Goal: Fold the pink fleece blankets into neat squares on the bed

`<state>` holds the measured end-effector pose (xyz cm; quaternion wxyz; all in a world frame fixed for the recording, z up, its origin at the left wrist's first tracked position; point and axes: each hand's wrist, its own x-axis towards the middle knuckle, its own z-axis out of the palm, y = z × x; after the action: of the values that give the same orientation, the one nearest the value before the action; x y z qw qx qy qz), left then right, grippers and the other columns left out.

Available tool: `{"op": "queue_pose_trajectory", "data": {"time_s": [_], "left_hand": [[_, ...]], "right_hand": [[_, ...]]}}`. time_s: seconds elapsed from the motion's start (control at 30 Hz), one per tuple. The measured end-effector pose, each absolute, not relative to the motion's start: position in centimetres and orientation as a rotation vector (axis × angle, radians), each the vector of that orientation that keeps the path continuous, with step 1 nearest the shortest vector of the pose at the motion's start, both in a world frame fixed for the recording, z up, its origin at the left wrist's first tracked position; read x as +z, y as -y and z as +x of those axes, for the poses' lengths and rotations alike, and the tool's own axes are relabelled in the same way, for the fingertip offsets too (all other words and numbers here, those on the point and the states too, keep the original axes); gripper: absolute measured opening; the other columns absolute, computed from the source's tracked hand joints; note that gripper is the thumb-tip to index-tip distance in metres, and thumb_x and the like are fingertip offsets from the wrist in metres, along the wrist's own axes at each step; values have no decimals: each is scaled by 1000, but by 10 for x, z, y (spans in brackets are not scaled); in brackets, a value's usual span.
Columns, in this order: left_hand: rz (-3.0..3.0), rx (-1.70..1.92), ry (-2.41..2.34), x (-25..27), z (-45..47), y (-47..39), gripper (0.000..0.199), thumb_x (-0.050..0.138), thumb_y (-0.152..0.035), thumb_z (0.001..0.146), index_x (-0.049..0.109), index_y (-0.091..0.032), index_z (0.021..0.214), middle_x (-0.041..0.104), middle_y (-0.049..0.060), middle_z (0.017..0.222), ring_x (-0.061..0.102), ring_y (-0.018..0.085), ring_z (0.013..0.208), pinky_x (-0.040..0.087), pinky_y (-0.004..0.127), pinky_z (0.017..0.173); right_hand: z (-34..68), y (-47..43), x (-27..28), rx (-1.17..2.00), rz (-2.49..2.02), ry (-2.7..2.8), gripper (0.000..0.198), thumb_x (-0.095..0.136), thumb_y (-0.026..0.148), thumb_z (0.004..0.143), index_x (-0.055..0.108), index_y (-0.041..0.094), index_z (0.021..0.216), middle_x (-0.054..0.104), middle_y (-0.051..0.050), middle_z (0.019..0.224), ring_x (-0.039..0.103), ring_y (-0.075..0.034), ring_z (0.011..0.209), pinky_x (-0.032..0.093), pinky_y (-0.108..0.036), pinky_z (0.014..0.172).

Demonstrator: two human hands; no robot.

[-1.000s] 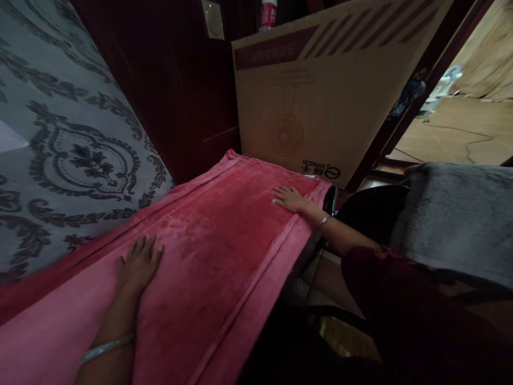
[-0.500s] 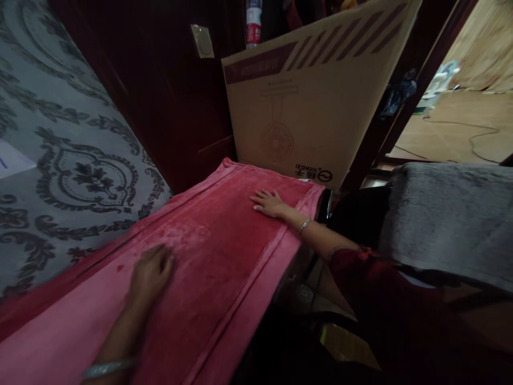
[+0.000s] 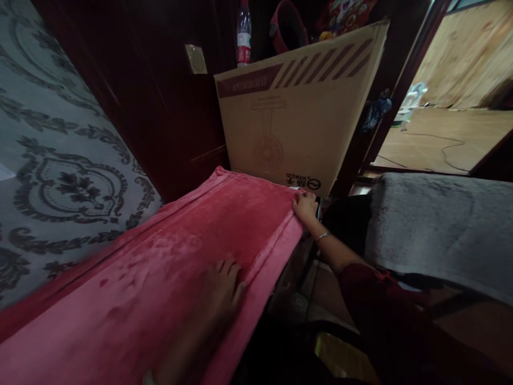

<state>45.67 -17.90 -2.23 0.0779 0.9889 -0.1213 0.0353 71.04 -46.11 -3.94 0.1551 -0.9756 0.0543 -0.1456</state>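
Observation:
A plush pink-red cloth (image 3: 224, 214) with stitched borders lies spread over a long flat surface. At its far right corner my right hand (image 3: 305, 205) has its fingers bent over the edge, closed on the fabric; the thumb is mostly hidden. My left hand (image 3: 222, 286), smeared by motion, rests palm down on the cloth near its right border. Its fingers are stretched out and hold nothing. Light brushed patches and small dents mark the pile on the left.
Beyond the far edge stands a cardboard box (image 3: 296, 123), with a plastic bottle (image 3: 243, 40) behind it. Patterned wallpaper (image 3: 76, 187) borders the left side. At right is a grey fuzzy cover (image 3: 436, 230); a cable (image 3: 436, 136) lies on the floor beyond the doorway.
My right hand has moved right, from lying flat on the cloth to its far corner. My left hand has slid right and toward me across the cloth. The view has shifted slightly.

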Motion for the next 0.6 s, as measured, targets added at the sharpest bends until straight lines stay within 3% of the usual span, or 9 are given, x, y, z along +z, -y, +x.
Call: {"op": "queue_pose_trajectory", "data": {"time_s": [0.3,0.43,0.6], "left_hand": [[3154,-49,373,-6,455,197,27,41,-17,99,66,-17,109,66,12,114,58,28,106,47,43,94],[3266,-210,404,3,464,208,24,49,-15,94,64,-13,112,65,15,115,58,31,109,48,43,89],[3251,-157,329,5,481,218,25,42,-13,97,63,-15,111,63,14,113,61,28,105,48,39,85]], "right_hand": [[714,459,-36,-359,-2722,-136,43,43,31,99,70,11,127,69,-20,121,62,-32,115,46,-43,98],[714,457,-39,-341,-2675,-79,44,48,28,96,67,15,134,70,-16,124,63,-30,116,48,-40,98],[720,453,-42,-317,-2607,-29,48,54,29,92,64,17,138,69,-13,129,64,-29,119,49,-40,101]]}}
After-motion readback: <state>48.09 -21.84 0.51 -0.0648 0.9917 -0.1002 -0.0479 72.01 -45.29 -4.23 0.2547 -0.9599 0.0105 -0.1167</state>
